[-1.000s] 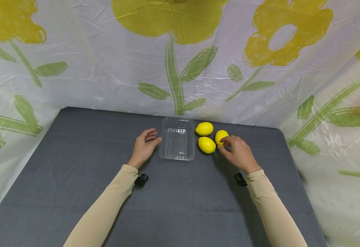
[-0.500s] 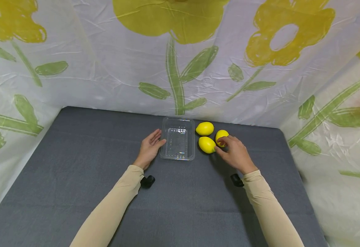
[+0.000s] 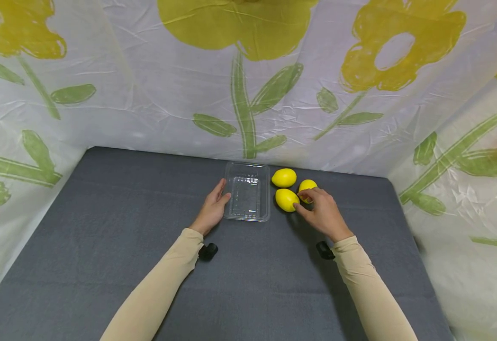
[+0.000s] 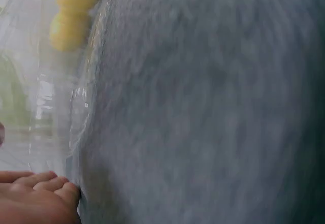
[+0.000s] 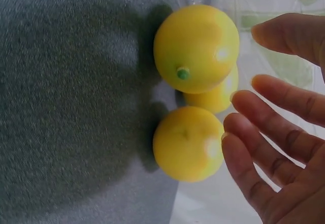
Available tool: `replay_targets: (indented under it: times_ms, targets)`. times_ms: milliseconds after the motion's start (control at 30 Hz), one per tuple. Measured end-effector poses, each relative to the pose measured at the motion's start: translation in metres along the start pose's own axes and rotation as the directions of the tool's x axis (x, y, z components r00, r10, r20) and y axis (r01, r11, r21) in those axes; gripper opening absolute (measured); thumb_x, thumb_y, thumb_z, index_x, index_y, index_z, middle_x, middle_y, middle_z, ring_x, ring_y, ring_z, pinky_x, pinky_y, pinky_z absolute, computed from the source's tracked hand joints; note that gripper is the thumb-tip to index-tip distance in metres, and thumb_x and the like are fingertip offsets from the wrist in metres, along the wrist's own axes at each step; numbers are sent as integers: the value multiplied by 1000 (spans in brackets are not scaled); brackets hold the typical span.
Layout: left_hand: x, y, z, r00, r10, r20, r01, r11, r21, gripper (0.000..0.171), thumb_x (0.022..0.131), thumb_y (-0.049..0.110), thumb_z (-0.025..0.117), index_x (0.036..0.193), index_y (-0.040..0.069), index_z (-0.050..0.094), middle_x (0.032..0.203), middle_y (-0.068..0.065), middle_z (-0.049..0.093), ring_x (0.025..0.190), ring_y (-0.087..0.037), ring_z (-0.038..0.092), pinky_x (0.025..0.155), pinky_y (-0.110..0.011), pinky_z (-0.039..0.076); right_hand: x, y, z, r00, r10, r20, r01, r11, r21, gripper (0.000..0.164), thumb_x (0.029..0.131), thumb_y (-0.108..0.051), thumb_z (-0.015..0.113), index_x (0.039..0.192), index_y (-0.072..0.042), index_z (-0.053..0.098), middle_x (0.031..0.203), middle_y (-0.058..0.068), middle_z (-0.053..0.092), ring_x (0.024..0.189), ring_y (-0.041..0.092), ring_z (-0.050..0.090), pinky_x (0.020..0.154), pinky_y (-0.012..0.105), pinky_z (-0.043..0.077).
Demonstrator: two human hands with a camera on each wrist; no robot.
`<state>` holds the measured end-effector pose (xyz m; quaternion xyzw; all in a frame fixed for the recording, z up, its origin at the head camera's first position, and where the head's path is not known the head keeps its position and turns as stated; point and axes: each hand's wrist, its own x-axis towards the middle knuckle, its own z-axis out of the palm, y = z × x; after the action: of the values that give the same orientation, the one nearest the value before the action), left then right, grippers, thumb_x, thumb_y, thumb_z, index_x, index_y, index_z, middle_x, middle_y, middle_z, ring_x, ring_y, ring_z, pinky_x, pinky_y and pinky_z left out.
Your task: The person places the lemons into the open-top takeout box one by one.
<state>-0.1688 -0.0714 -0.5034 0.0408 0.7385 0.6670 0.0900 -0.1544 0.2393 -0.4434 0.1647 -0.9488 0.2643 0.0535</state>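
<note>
Yellow fruit [image 3: 307, 183] partly hides behind the relaxed right hand [image 3: 324, 214], empty like the straight-fingered left hand [image 3: 211, 210] beside a tray [image 3: 246, 201].

Glare on lemons [image 5: 195, 41], soft shadows [image 5: 114, 71].

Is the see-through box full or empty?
Empty. In the head view, the clear box shows just its bare bottom, and all three yellow lemons are outside, beside it.

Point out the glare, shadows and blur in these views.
Head: bright glints on the clear container, a soft shadow beside the right hand; left wrist: the gray cloth looks blurred; right wrist: pale highlights on two lemons, dark shadows beside them.
</note>
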Motion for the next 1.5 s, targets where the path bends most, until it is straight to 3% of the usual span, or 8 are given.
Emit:
replay_targets:
  times_ms: [367,733,1033,1267,1500]
  targets:
    - [-2,-1,10,998,5,-61,-4,1000,23,57,111,9,33,161,-4,9,168,-18,9,155,-28,7,124,-42,10,-2,2,6,993,85,-84,-69,981,180,48,80,-15,89,119,5,69,113,19,68,101,36,66,90,52,55]
    - [-5,1,13,997,-5,-74,8,999,39,57,111,13,30,162,-1,8,168,-17,9,155,-30,4,124,-47,6,-4,2,14,985,127,-115,-100,972,215,55,77,-16,92,122,5,69,117,19,70,103,35,67,92,48,54]
    - [-5,2,14,997,11,-81,-7,999,43,58,110,12,31,161,-3,8,168,-17,9,155,-30,4,125,-46,6,-1,-2,22,985,99,-139,-69,976,204,57,74,-13,93,122,6,70,116,20,70,103,36,68,92,49,54]
    - [-4,1,14,997,9,-76,-7,999,35,58,110,12,30,161,-2,8,168,-17,9,155,-30,3,125,-46,6,3,-5,31,989,59,-132,-41,991,130,58,74,-15,93,122,7,69,112,21,69,100,36,68,90,48,53]
    - [-5,2,14,997,4,-79,0,999,45,57,111,12,31,161,-2,8,169,-16,9,155,-29,5,125,-46,7,5,-7,36,989,78,-128,-69,995,68,58,74,-16,93,122,6,68,110,21,67,98,35,66,89,50,51]
